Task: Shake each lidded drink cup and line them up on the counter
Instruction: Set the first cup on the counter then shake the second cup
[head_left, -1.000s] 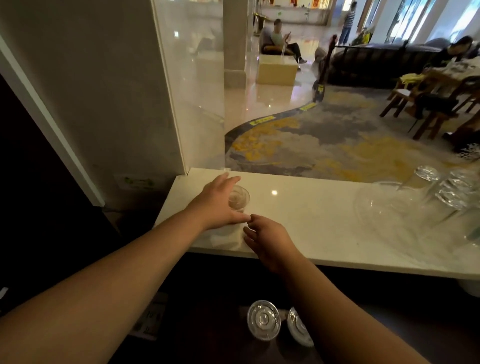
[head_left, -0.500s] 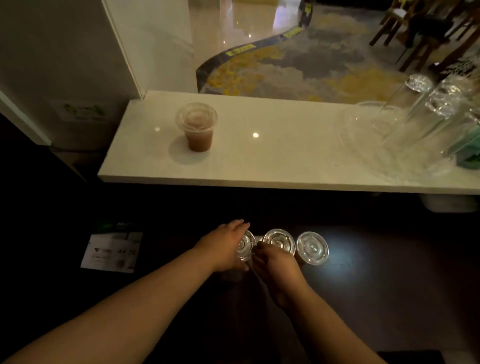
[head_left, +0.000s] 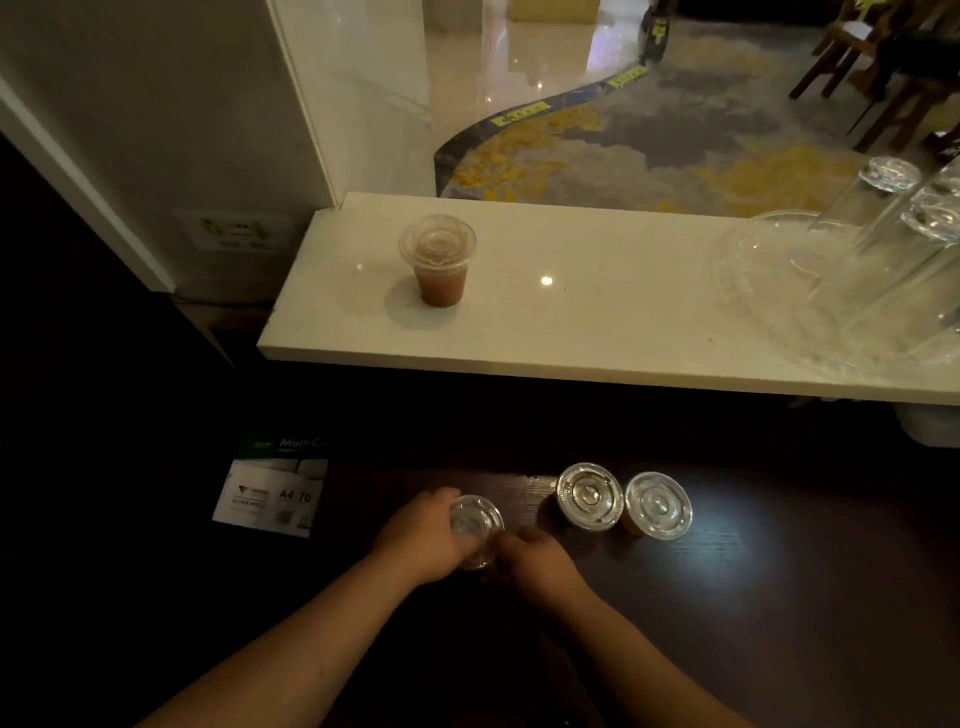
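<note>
One lidded cup of brown drink (head_left: 438, 260) stands upright on the white counter (head_left: 597, 322), near its left end. On the dark lower surface (head_left: 779, 597) my left hand (head_left: 421, 538) wraps a clear-lidded cup (head_left: 475, 522) from its left side. My right hand (head_left: 540, 561) touches the same cup low on its right side; its grip is partly hidden. Two more lidded cups (head_left: 589, 496) (head_left: 658, 505) stand side by side just to the right, apart from both hands.
A large clear plastic dome (head_left: 779, 291) and stacked clear cups (head_left: 893, 208) fill the counter's right end. A paper ream package (head_left: 270, 491) lies left of my hands. A glass pane rises behind the counter, with a wall at the left.
My hands left the brown drink cup on the counter, dropped to the dark lower surface, and closed on the leftmost lidded cup, which has since shifted left, away from the other two.
</note>
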